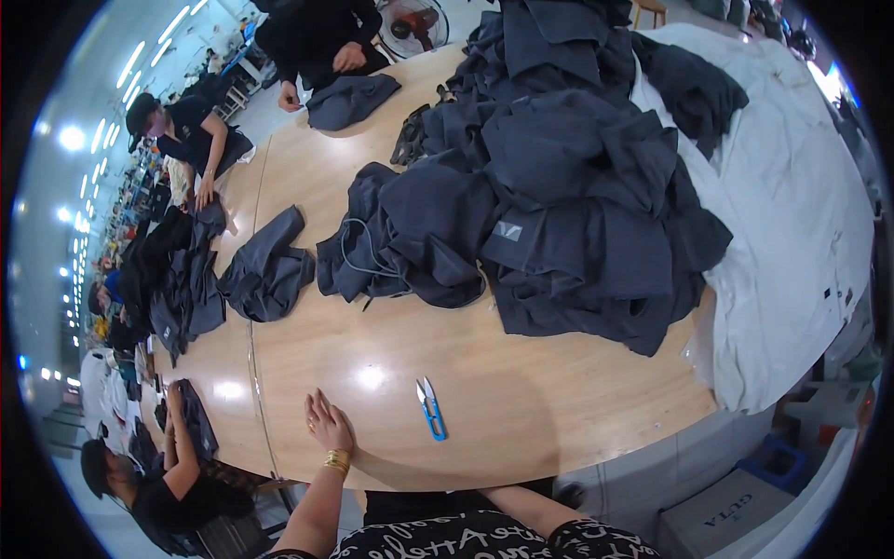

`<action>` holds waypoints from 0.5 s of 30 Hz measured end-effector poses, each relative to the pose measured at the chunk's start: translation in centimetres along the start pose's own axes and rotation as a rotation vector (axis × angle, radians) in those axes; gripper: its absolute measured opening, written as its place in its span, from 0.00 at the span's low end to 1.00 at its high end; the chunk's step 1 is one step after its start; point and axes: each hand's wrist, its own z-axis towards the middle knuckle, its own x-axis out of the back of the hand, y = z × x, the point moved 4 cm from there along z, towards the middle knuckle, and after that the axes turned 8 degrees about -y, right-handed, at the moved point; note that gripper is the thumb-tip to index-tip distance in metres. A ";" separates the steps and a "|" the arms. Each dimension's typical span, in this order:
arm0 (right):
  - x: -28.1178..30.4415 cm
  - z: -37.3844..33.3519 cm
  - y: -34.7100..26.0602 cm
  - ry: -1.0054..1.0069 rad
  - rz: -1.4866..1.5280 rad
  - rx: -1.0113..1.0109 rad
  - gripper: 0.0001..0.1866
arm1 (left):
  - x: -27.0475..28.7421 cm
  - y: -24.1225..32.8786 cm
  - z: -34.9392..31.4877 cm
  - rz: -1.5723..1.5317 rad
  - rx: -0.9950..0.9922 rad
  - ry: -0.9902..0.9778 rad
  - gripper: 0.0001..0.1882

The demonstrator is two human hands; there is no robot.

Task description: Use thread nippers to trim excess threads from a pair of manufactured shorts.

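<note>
My left hand lies palm down on the wooden table near its front edge, fingers stretched out, holding nothing. A gold-coloured bracelet circles that wrist. To its right, apart from it, a pair of blue-handled thread snips rests with the blade tips pointing away from me. My right forearm comes in at the lower edge and reaches the table's front edge, where the fingers are hidden. Farther off lies a dark grey garment with a drawstring, beside a large heap of dark grey garments.
White cloth covers the right side. Another dark garment lies at left. Co-workers handle dark garments at the far side, left and near left. A fan stands behind; a grey box sits below right.
</note>
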 end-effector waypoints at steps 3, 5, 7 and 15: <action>0.5 -4.3 -1.2 0.121 0.149 0.066 0.35 | -0.9 -1.3 0.2 0.023 -0.007 0.000 0.27; 0.7 -10.6 1.6 0.188 0.244 0.096 0.36 | -0.8 -1.5 0.1 0.032 -0.009 0.003 0.27; 1.5 -18.8 6.4 0.253 0.327 0.123 0.36 | 0.1 -2.2 0.0 0.031 -0.002 0.012 0.27; -1.2 -25.4 -2.4 0.732 0.627 0.229 0.39 | 0.0 0.0 0.5 0.051 -0.064 0.008 0.27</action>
